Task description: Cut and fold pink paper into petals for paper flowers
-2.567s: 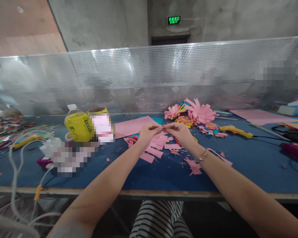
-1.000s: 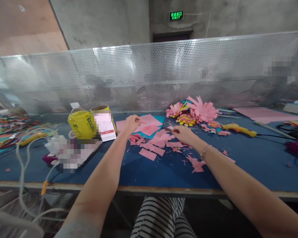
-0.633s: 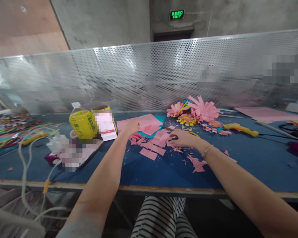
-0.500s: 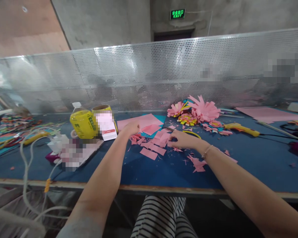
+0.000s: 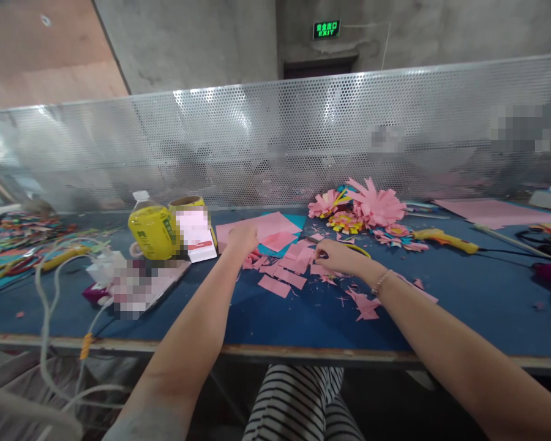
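Observation:
My left hand is closed with its fingers curled over the edge of a pink paper sheet. Whatever its fingers hold, if anything, is hidden. Curled fingers also show on my right hand, which is low over the right side of a pile of cut pink paper pieces. I cannot make out what is in its fingertips. Just behind the right hand lies a yellow-handled tool, apparently scissors, mostly covered by the hand. Small rectangles of pink paper lie nearer to me.
Pink and yellow paper flowers stand at the back right beside a yellow glue gun. A yellow-labelled bottle, a phone and white cables are on the left. A perforated metal screen borders the blue table.
Both hands stay nearly in place. The right hand's fingers have shifted slightly and look more closed together. The paper pieces lie much as before.

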Tool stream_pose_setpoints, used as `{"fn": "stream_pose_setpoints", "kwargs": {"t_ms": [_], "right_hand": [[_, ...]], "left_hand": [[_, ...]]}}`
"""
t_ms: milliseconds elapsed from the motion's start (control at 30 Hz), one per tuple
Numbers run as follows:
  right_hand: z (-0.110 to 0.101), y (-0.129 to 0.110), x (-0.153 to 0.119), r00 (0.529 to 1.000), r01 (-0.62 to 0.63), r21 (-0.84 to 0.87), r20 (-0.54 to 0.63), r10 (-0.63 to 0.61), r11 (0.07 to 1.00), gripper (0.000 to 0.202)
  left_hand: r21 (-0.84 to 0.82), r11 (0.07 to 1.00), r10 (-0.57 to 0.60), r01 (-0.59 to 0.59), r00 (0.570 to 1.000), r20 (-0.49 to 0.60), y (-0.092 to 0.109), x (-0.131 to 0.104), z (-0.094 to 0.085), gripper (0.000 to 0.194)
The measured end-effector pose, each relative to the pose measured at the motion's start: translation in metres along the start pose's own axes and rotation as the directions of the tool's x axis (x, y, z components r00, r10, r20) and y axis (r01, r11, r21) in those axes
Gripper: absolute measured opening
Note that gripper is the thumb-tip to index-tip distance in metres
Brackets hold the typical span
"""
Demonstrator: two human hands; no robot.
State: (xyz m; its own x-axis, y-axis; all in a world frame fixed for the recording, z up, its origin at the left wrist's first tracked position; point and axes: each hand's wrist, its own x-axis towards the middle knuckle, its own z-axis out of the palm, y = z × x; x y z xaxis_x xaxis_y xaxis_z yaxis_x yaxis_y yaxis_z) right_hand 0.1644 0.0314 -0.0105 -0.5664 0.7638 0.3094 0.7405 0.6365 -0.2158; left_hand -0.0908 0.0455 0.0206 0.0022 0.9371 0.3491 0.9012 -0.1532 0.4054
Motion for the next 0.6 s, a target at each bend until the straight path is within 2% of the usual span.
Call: {"fn": "stream_pose_setpoints", "kwargs": {"t_ms": [33,67,133,233,300,367,500,600], "right_hand": [[0.0,-0.002,0.0,0.999,0.011,0.01,-0.037,-0.011,1.0,0.017],[0.001,-0.004,0.0,0.997,0.035,0.019,-0.066,-0.033,0.999,0.021],[0.005,-0.01,0.0,0.991,0.09,0.018,-0.096,-0.088,0.996,0.03],[0.014,-0.016,0.002,0.993,0.111,-0.032,-0.038,-0.112,0.993,0.039],[0.018,-0.018,0.004,0.994,0.107,-0.101,-0.001,-0.108,0.989,0.033],[0.02,-0.019,0.005,0.995,0.101,-0.172,0.02,-0.099,0.98,0.026],[0.013,-0.017,0.004,0.997,0.075,-0.266,0.031,-0.07,0.961,0.026],[0.008,-0.014,0.004,1.0,0.029,-0.298,0.011,-0.026,0.954,0.025]], "left_hand": [[0.014,0.997,0.083,-0.082,0.995,-0.056,0.006,-0.002,0.003,0.02],[-0.013,0.982,0.186,-0.187,0.98,-0.068,0.012,-0.005,0.006,0.02],[-0.125,0.93,0.349,-0.345,0.937,0.013,0.025,-0.01,0.017,0.018],[-0.271,0.875,0.444,-0.4,0.887,0.125,0.036,-0.017,0.038,0.02],[-0.33,0.853,0.482,-0.404,0.853,0.202,0.038,-0.018,0.05,0.024],[-0.35,0.842,0.504,-0.409,0.828,0.245,0.036,-0.018,0.059,0.016],[-0.306,0.864,0.464,-0.4,0.868,0.175,0.029,-0.014,0.068,0.008],[-0.32,0.881,0.413,-0.349,0.897,0.158,0.026,-0.012,0.072,0.022]]}}
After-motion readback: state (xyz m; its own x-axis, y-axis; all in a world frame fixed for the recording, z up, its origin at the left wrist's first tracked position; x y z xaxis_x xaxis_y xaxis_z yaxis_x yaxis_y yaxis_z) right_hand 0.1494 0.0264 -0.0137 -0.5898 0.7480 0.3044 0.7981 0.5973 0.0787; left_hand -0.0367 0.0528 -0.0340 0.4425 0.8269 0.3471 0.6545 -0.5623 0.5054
